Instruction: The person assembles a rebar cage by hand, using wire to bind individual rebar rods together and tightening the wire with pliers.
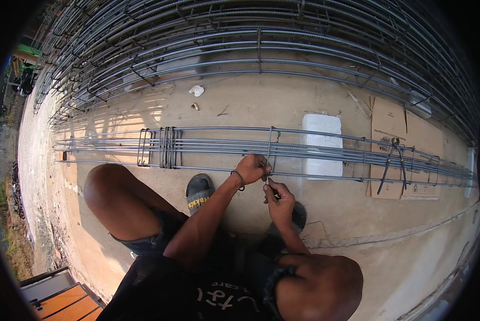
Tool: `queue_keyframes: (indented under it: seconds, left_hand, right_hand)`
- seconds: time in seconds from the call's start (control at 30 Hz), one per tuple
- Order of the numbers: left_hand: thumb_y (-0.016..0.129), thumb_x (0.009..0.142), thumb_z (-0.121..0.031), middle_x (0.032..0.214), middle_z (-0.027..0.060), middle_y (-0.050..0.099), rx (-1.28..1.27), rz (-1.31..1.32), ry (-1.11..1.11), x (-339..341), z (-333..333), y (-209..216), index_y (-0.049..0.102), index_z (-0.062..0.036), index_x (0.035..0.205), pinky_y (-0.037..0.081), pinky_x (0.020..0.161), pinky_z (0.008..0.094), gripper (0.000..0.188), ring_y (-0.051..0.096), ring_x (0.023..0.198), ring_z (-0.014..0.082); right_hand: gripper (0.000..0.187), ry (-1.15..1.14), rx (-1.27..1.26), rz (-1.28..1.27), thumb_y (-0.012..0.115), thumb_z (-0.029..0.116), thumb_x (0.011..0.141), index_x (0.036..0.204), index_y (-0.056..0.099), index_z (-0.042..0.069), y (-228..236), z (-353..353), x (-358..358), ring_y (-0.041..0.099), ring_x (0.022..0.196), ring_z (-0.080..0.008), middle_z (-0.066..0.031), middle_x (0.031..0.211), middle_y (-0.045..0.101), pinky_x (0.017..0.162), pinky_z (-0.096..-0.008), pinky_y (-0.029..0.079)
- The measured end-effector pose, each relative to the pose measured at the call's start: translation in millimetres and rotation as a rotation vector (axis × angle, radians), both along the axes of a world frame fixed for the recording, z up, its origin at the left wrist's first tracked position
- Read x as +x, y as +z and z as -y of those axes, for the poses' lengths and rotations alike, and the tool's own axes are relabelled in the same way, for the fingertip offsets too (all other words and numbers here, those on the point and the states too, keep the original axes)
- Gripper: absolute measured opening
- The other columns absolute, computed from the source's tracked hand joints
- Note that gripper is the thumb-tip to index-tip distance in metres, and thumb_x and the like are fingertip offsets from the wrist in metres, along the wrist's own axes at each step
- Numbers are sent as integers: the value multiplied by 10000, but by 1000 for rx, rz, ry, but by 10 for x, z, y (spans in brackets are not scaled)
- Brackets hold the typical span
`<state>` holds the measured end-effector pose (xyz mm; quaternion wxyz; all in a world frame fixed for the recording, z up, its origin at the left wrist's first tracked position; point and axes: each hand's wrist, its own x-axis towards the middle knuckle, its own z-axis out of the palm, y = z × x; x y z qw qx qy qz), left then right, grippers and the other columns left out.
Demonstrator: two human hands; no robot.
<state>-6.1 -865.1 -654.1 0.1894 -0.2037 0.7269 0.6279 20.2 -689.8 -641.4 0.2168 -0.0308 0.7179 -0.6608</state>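
Observation:
Long ribbed steel bars [213,143] run from left to right in front of me. A rectangular wire stirrup [272,140] stands around them near the middle. My left hand [252,168] is closed at the stirrup's near corner, where it meets the nearest bar; its fingertips pinch there. Just below that corner, my right hand [279,201] pinches a short thin wire [267,181] between thumb and fingers. The wire's far end is hidden at the left fingertips. Several more stirrups [169,147] are bunched on the bars to the left.
Black-handled pincers [394,159] rest across the bars on the right, over flattened cardboard [388,115]. A white foam block [322,124] lies under the bars. Stacked rebar cages [259,48] fill the far side. My sandalled foot [200,187] is close to the nearest bar.

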Motion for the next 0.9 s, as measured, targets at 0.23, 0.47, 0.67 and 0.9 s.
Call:
queue_keyframes:
  seconds: [0.23,0.47,0.67,0.9]
  left_hand:
    - [701,852,-109,666,106,679,-75,87,-24,-68,44,96,640,43,767,496,521,278,185,634,577,147]
    - [683,885,-171,657,105,687,-134,15,20,4,-22,170,646,0,768,500,497,281,212,641,545,145]
    - [630,924,-242,602,106,651,-328,-89,32,31,-50,66,641,1,774,487,472,299,287,612,468,153]
    - [620,927,-249,583,110,630,-443,-199,-35,28,-58,57,616,-7,728,484,483,332,313,612,472,185]
  right_hand:
    - [176,-123,-559,703,606,15,924,1078,650,-58,205,-25,-188,536,664,-107,-86,872,637,536,-225,405]
    - [208,-43,-455,714,609,44,933,1119,639,-45,232,-109,-293,511,647,-93,-66,864,622,518,-221,394]
    - [211,289,424,-647,693,141,867,986,607,-10,185,27,-337,641,629,-244,-121,808,620,545,-372,505]
    - [192,231,589,-836,673,74,824,989,587,30,-71,141,-234,647,691,-311,-112,865,549,571,-402,539]
